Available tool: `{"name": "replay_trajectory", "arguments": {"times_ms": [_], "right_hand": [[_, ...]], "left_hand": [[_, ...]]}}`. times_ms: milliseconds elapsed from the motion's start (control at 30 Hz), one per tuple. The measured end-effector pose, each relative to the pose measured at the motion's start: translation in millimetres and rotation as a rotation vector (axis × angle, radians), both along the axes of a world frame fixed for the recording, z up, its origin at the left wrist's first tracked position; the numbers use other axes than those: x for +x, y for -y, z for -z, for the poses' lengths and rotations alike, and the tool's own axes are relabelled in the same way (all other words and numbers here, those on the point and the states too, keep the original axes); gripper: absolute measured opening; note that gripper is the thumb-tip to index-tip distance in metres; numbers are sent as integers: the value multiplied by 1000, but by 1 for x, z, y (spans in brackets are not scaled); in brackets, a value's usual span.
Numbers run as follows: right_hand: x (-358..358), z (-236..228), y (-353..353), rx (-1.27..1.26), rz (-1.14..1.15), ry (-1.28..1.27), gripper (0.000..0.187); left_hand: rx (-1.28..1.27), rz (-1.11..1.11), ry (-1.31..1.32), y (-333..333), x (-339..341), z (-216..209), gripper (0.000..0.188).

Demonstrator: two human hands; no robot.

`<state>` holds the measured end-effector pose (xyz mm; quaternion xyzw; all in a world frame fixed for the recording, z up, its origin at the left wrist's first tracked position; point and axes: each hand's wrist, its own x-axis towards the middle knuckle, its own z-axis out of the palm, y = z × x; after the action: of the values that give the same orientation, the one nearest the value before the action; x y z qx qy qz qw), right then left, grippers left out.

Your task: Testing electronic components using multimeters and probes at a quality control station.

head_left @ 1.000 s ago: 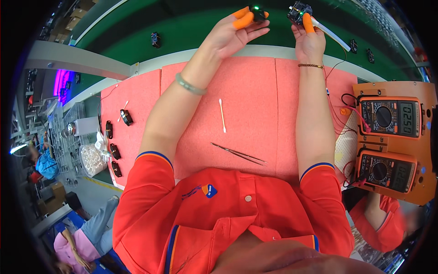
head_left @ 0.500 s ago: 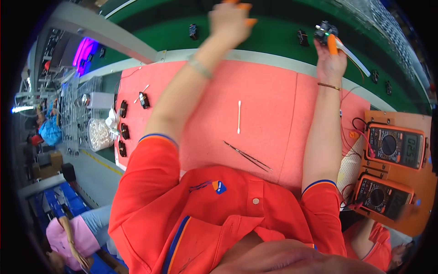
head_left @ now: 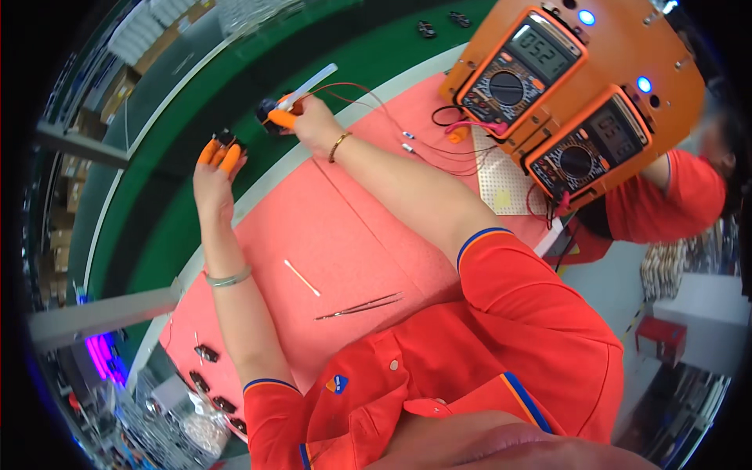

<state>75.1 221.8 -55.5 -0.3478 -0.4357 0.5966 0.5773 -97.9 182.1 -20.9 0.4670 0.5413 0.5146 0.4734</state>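
Note:
My left hand (head_left: 215, 176), with orange finger cots, is closed on a small black module (head_left: 226, 139) above the green belt. Close beside it, my right hand (head_left: 313, 125) grips another small dark module (head_left: 270, 108); a slim white stick-like tool (head_left: 312, 84) points up and away from that same hand. Thin red wires trail near the right wrist. Behind both wrists, on the pink mat (head_left: 270, 227), lie a cotton swab (head_left: 302, 278) and a pair of tweezers (head_left: 359, 306).
Two orange-cased multimeters (head_left: 507, 88) stand on an orange panel (head_left: 611, 39) at the right. Several black modules (head_left: 206, 353) lie at the mat's left end. More modules (head_left: 426, 29) sit on the green belt (head_left: 168, 200). A metal post (head_left: 110, 313) crosses at left; a co-worker's red sleeve (head_left: 681, 196) shows right.
The view has turned toward the right. My left hand, earlier blurred over the belt, now holds a small black module near my right hand, which keeps its module and white tool.

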Motion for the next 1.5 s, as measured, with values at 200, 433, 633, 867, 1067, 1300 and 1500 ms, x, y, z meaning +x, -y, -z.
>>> {"name": "replay_trajectory", "arguments": {"times_ms": [200,433,633,867,1067,1300,1500], "right_hand": [[3,0,3,10,30,-135,19],[-7,-1,5,188,39,362,15],[10,-14,2,121,16,32,18],[-5,-13,18,208,-113,220,21],[18,-18,4,170,-31,5,22],[30,-12,-7,20,79,-160,22],[34,-11,-15,34,138,-127,22]], "left_hand": [[-31,117,386,-3,36,11,31],[-24,175,309,6,31,9,30],[-46,-34,467,1,29,17,32],[-60,-43,271,4,34,17,31],[149,74,306,3,30,10,31],[268,410,585,18,38,-10,36],[149,438,982,12,46,-8,36]]}}
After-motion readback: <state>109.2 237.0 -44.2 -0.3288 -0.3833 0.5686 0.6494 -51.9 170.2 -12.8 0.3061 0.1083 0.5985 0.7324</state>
